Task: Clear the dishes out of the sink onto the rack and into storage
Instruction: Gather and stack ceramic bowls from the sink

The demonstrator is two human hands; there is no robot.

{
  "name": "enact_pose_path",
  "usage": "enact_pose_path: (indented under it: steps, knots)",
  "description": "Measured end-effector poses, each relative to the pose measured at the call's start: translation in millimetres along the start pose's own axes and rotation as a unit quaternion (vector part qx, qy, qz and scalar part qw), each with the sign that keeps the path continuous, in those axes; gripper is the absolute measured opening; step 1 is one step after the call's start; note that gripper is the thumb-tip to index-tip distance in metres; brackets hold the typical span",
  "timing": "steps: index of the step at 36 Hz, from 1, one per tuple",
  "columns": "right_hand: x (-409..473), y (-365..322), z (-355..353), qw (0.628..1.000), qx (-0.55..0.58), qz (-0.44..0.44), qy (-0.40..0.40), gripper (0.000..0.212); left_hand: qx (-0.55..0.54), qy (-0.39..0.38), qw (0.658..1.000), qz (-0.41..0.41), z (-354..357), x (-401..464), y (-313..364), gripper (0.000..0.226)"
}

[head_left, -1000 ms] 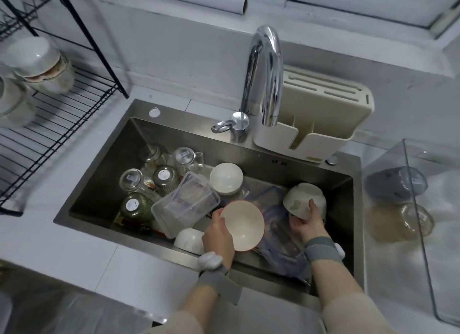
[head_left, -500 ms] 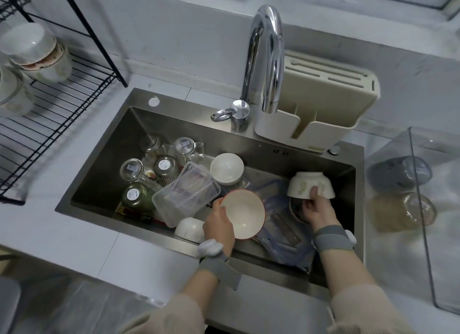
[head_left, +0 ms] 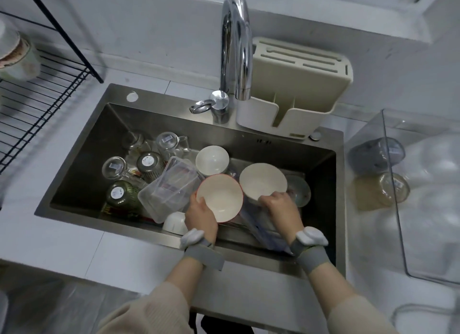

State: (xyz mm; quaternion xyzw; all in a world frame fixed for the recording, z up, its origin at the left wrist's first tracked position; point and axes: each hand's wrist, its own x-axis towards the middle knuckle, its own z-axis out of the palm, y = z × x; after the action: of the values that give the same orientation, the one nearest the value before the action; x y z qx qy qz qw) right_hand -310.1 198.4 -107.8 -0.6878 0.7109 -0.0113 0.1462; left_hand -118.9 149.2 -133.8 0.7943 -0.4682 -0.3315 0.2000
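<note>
The sink (head_left: 82, 144) holds glasses, a tub and more; the rack (head_left: 37, 102) carries a few bowls. Left hand (head_left: 202, 215) grips the red-rimmed bowl (head_left: 220, 196), right hand (head_left: 280, 205) pinches the white bowl (head_left: 262, 180); most remains

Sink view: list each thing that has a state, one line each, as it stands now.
left hand: grips the red-rimmed bowl
right hand: grips the white bowl
red-rimmed bowl: held, opening up
white bowl: held, opening up
small white bowl: upright in the sink
plastic container: lying tilted, no lid
small white cup: upside down
faucet: no water running
</note>
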Motion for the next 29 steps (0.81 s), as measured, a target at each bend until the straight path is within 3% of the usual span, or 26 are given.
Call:
enact_pose_path:
  steps: [6, 8, 10, 13, 15, 20, 24, 26, 29]
  knots:
    - [-1.4, -8.9, 15.9, 0.988, -0.083, -0.034, -0.123, 0.028, -0.015, -0.002, 1.000, -0.027, 1.2, 4.9, 0.4, 0.033]
    - [-2.1, -9.0, 17.7, 0.988, -0.078, -0.032, -0.133, 0.027, -0.021, -0.007, 0.999, -0.049, 3.5, 5.4, 0.8, 0.034]
    - [-0.3, -11.5, 17.5, 0.983, -0.111, -0.023, -0.147, 0.011, -0.028, -0.012, 0.997, -0.067, 7.0, 5.8, 0.9, 0.033]
    - [5.0, -17.2, 23.2, 0.990, -0.101, -0.009, -0.102, 0.027, -0.034, -0.016, 0.996, -0.086, 13.3, 5.8, 4.7, 0.032]
    - [4.1, -15.1, 29.8, 0.989, -0.098, 0.003, -0.114, 0.023, -0.036, -0.022, 0.996, -0.079, 20.6, 3.1, 9.8, 0.033]
    - [-3.3, -7.1, 41.0, 0.989, -0.015, 0.028, -0.143, 0.029, -0.034, -0.052, 0.998, -0.029, 38.2, -3.3, 24.3, 0.032]
    - [-9.9, -2.9, 41.6, 0.987, 0.118, 0.070, -0.090, 0.032, -0.019, -0.056, 0.998, 0.024, 47.8, -5.9, 33.6, 0.029]
    - [-14.0, -4.0, 36.9, 0.965, 0.223, 0.139, 0.001, 0.031, -0.001, -0.050, 0.997, 0.055, 50.8, -6.3, 38.4, 0.028]
    - [-17.3, -4.3, 31.7, 0.912, 0.323, 0.249, 0.047, 0.026, 0.049, -0.050, 0.994, 0.080, 56.5, -6.4, 40.8, 0.029]
